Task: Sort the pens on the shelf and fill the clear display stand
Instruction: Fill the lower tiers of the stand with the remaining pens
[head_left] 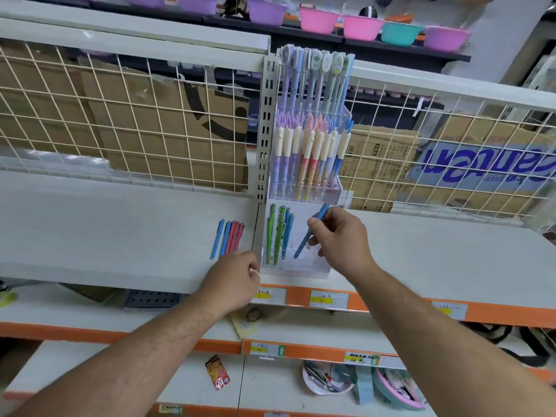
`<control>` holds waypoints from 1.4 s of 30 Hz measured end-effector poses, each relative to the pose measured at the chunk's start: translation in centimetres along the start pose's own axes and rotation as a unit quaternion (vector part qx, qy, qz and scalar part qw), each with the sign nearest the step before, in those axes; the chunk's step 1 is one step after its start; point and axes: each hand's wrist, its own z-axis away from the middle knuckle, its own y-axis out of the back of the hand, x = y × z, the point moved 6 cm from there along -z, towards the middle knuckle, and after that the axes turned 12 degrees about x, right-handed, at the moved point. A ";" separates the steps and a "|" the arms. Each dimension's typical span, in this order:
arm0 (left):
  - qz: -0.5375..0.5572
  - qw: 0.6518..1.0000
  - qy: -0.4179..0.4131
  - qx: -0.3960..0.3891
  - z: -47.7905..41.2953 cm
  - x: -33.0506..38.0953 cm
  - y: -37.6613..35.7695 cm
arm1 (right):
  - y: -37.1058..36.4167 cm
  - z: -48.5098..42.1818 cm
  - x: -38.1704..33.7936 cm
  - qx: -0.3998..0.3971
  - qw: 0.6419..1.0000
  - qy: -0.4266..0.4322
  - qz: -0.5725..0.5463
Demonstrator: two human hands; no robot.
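While the right hand (340, 236) pinches a blue pen (302, 243) between thumb and fingers, tip lowered into the front tier of the clear display stand (301, 270), we judge the filling step to be in hand. Left of that grip, green pens (272, 233) and standing blue pens (287, 233) occupy the same tier. Further left, loose pens (228, 236) lie on the shelf (120, 230) by the left hand (234, 276); its fingers are curled, and we cannot tell whether they hold anything. Next, the pen needs seating upright beside the blue ones before release.
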 end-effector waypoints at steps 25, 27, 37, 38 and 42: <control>-0.116 0.992 -0.017 -0.046 -1.0 -1.7 -1.2 | -5.0 0.4 1.1 -0.073 0.965 0.082 0.237; -0.116 0.992 -0.017 -0.048 -1.0 -1.6 -1.2 | -5.0 0.5 1.2 -0.075 0.963 0.075 0.247; -0.061 0.998 0.024 -0.011 -1.7 -2.7 0.2 | -6.2 4.4 2.8 -0.163 0.940 0.067 0.294; -0.063 0.998 0.027 0.007 -1.9 -3.0 0.7 | -6.9 5.0 2.6 -0.178 0.937 0.075 0.290; -0.073 0.996 0.025 0.046 -2.8 -4.6 2.4 | -10.0 6.9 1.5 -0.218 0.934 0.110 0.261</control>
